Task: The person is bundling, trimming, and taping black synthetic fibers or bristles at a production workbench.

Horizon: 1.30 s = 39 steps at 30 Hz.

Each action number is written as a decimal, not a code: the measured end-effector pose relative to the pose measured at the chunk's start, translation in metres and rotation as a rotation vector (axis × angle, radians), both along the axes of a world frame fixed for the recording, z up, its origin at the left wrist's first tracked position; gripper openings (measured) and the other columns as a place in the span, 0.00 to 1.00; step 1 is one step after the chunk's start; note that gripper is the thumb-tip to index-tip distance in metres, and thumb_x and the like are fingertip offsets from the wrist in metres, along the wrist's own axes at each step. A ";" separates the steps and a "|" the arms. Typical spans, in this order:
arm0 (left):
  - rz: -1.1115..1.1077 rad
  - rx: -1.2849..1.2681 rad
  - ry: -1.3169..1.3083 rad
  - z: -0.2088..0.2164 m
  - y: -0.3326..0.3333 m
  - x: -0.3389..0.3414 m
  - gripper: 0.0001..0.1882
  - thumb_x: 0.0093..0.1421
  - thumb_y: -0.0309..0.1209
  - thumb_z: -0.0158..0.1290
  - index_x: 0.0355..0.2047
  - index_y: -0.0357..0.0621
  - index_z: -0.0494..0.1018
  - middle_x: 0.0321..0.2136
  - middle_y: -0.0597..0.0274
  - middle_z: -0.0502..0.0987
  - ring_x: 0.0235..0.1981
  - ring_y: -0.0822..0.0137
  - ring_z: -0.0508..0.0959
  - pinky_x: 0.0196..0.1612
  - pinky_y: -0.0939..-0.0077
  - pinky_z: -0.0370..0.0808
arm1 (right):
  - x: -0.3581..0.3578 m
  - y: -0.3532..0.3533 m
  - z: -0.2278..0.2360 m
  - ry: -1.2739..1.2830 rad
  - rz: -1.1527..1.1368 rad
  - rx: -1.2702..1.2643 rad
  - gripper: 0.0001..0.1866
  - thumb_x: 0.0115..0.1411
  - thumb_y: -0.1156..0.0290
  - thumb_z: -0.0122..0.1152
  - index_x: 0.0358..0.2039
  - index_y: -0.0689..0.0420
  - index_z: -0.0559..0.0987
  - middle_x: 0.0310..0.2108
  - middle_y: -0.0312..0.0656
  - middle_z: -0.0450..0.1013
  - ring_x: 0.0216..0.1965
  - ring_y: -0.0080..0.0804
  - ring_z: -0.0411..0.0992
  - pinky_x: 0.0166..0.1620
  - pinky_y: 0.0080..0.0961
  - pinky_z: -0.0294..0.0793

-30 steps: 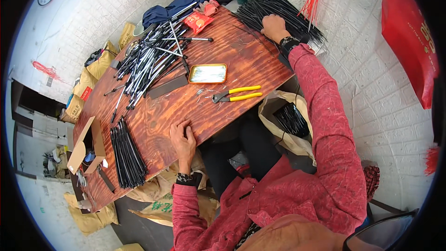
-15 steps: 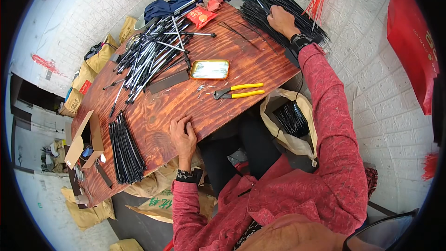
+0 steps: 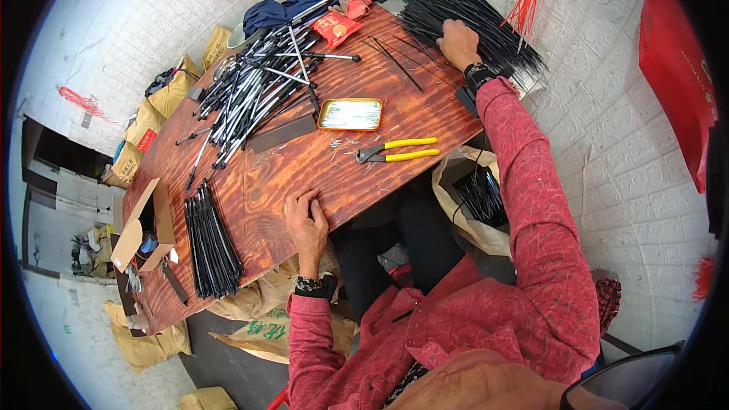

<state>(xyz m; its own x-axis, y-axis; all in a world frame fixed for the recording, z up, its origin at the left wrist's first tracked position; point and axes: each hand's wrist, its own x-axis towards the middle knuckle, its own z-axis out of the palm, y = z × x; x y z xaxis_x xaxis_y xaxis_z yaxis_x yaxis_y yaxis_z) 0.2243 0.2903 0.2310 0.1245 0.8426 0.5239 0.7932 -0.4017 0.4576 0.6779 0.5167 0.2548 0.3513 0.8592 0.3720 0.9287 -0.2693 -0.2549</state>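
The right hand (image 3: 458, 42) is stretched to the far right corner of the table (image 3: 288, 175), where it is laid on a heap of black rods (image 3: 486, 19); the fingers are curled into the near edge of the heap, but whether any rod is actually pinched cannot be told. The rods are fanned with their long axes running from the far left toward the near right, so they lie across the line of the forearm, and some overhang the table edge beside the brick wall. The left hand (image 3: 306, 220) is pressed flat on the near edge of the table, fingers loosely together, nothing held; it is well apart from the heap, so the right hand is much the nearer. Between the two hands yellow-handled pliers (image 3: 399, 152) are seen, and just beyond them a shallow tin (image 3: 350, 114). A few loose rods lie on the wood just left of the right hand. Further left a pile of black-and-silver tubes (image 3: 254, 99) is spread, and a neat bundle of black strips (image 3: 209, 239) lies near a cardboard box (image 3: 140, 224). No obstacle stands between the right hand and the heap.
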 end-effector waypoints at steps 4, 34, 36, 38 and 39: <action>0.009 0.017 0.018 -0.001 0.001 -0.003 0.09 0.58 0.22 0.52 0.39 0.39 0.78 0.42 0.52 0.76 0.45 0.50 0.75 0.50 0.60 0.70 | -0.004 -0.007 -0.005 -0.161 0.038 0.125 0.15 0.57 0.68 0.59 0.44 0.58 0.77 0.43 0.50 0.76 0.43 0.53 0.77 0.43 0.46 0.78; 0.014 0.050 0.025 -0.002 0.017 0.011 0.09 0.58 0.21 0.52 0.38 0.38 0.78 0.41 0.52 0.77 0.44 0.50 0.76 0.49 0.61 0.71 | 0.001 -0.002 0.005 -0.327 0.316 -0.054 0.25 0.54 0.49 0.67 0.43 0.55 0.78 0.43 0.47 0.75 0.45 0.51 0.74 0.48 0.44 0.74; 0.004 0.055 0.019 0.000 0.018 0.016 0.09 0.58 0.21 0.52 0.38 0.39 0.78 0.41 0.52 0.77 0.43 0.50 0.75 0.49 0.60 0.71 | 0.012 -0.002 0.014 -0.119 0.320 -0.009 0.25 0.56 0.49 0.64 0.45 0.55 0.78 0.43 0.47 0.76 0.46 0.51 0.74 0.49 0.45 0.74; 0.012 0.037 0.038 0.001 0.014 0.015 0.09 0.59 0.21 0.51 0.39 0.37 0.78 0.41 0.51 0.77 0.44 0.51 0.76 0.50 0.63 0.71 | 0.028 0.001 0.018 -0.016 0.313 0.016 0.25 0.58 0.49 0.63 0.46 0.55 0.77 0.43 0.47 0.76 0.46 0.52 0.74 0.49 0.46 0.74; 0.015 0.029 0.047 0.002 0.015 0.016 0.09 0.60 0.21 0.51 0.39 0.37 0.78 0.41 0.51 0.77 0.45 0.52 0.76 0.50 0.64 0.72 | 0.047 0.007 0.017 -0.064 0.216 0.098 0.25 0.59 0.48 0.62 0.47 0.54 0.77 0.44 0.47 0.76 0.48 0.52 0.73 0.49 0.47 0.73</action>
